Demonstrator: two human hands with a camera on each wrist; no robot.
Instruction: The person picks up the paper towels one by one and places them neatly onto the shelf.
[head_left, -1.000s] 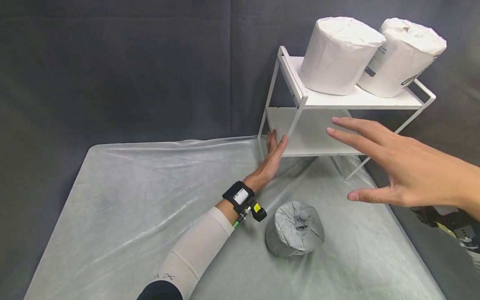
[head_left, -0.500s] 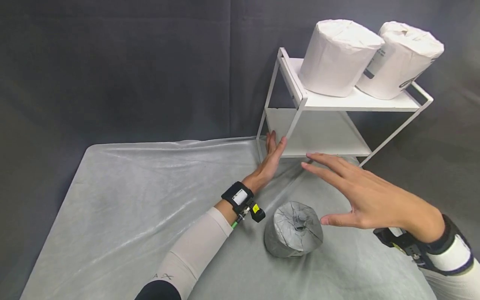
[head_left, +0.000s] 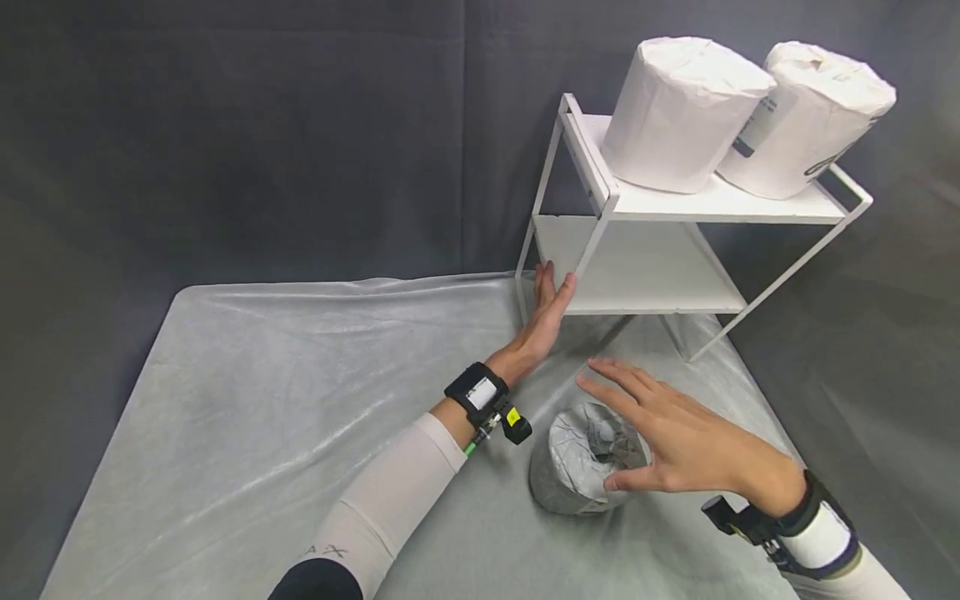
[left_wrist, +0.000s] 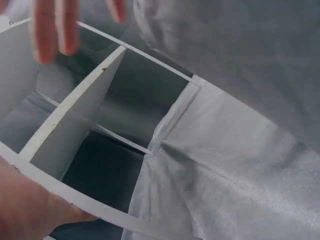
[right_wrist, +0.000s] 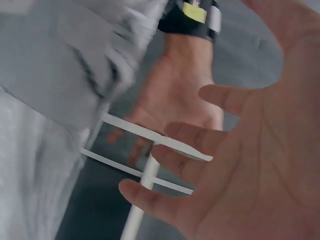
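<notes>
In the head view, a paper-wrapped toilet roll (head_left: 570,467) stands upright on the cloth, looking grey. My right hand (head_left: 675,437) is spread above its right side, thumb toward the front; its fingers hide part of the top. The right wrist view shows the roll's wrapper (right_wrist: 55,55) apart from my extended fingers (right_wrist: 150,200). My left hand (head_left: 536,329) rests with straight fingers at the left front post of a white two-tier shelf (head_left: 720,204). In the left wrist view, my thumb (left_wrist: 60,210) lies along a white bar, with fingers (left_wrist: 55,30) beyond it.
Two white wrapped rolls, a left one (head_left: 682,117) and a right one (head_left: 806,125), stand on the upper tier. The lower tier (head_left: 645,271) is a bare white board. Wrinkled grey cloth (head_left: 247,400) covers the table; a dark curtain (head_left: 300,150) hangs behind.
My right hand has come down and leftward from in front of the shelf to just over the grey roll. My left hand, the shelf and the rolls have stayed put.
</notes>
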